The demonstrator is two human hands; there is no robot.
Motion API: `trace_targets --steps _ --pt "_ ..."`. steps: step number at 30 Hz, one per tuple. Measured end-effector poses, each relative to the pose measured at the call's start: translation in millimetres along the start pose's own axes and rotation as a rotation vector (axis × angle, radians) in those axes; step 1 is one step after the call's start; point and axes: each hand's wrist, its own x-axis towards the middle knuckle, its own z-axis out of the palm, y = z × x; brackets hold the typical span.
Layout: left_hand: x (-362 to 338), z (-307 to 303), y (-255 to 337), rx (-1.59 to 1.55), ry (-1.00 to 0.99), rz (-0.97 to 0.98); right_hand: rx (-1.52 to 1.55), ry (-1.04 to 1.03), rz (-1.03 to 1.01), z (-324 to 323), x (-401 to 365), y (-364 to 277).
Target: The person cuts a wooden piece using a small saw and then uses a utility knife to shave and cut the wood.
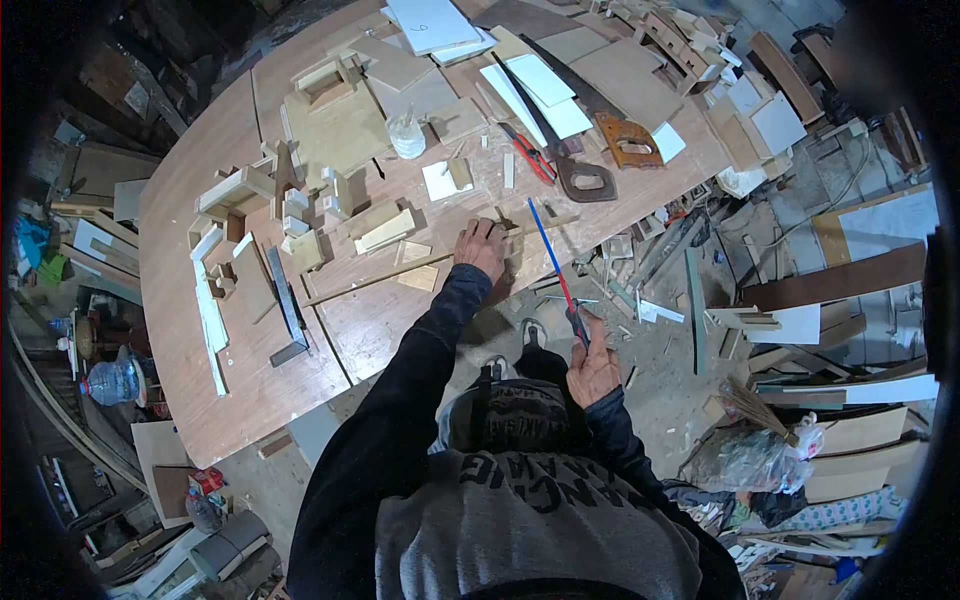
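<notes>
My left hand (481,250) presses down on a long thin wooden strip (375,282) that lies near the front edge of the wooden table (375,335). My right hand (594,362) is closed round the dark handle of a hacksaw (550,250) with a red and blue frame. The saw points up and away from me, its far part beside the right end of the strip. Two small flat wood pieces (418,278) lie just left of my left hand. A pale wood block (384,231) sits beyond them.
Two handsaws (586,181) and red-handled pliers (535,160) lie at the table's right. A clear jar (406,136) stands mid-table. A metal square (289,305) lies at the left. Wood scraps and a plastic bag (750,455) cover the floor at right.
</notes>
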Motion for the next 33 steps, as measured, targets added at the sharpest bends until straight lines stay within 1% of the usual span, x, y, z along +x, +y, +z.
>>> trace_targets --steps 2,5,9,11,12,14,15,17,20,21,23,27,29,33 --pt "-4 -1 -1 0.004 -0.043 -0.015 -0.199 0.017 -0.086 1 -1 3" --pt "-8 -12 8 -0.057 -0.018 -0.072 -0.170 0.005 -0.088 0 -1 8" --pt "-14 -6 9 -0.106 0.005 -0.052 -0.231 0.008 -0.060 1 -1 13" --pt "-18 -9 12 -0.092 0.067 -0.053 -0.242 -0.004 -0.102 3 0 21" --pt "-18 -9 12 -0.094 0.067 -0.051 -0.243 -0.002 -0.101 5 1 25" --pt "-18 -10 12 -0.103 0.066 -0.100 -0.292 0.054 -0.182 9 2 31" --pt "-17 -15 15 -0.101 0.066 -0.101 -0.291 0.052 -0.183 9 1 31" --pt "-13 -27 19 -0.121 -0.027 -0.135 -0.245 0.014 -0.190 9 1 31" --pt "-8 -23 21 -0.067 -0.027 -0.160 -0.254 0.041 -0.230 13 1 37" --pt "-8 -17 20 -0.066 -0.030 -0.160 -0.252 0.040 -0.228 11 1 34" --pt "-4 -7 16 -0.030 -0.027 -0.229 -0.219 -0.061 -0.068 5 0 23" --pt "6 -3 10 -0.049 -0.037 -0.262 -0.198 -0.055 -0.119 1 0 18" --pt "4 17 -1 0.019 -0.010 -0.195 -0.252 -0.040 -0.106 1 -1 20" --pt "6 2 8 -0.004 -0.075 -0.223 -0.215 -0.051 -0.110 -2 -1 14"
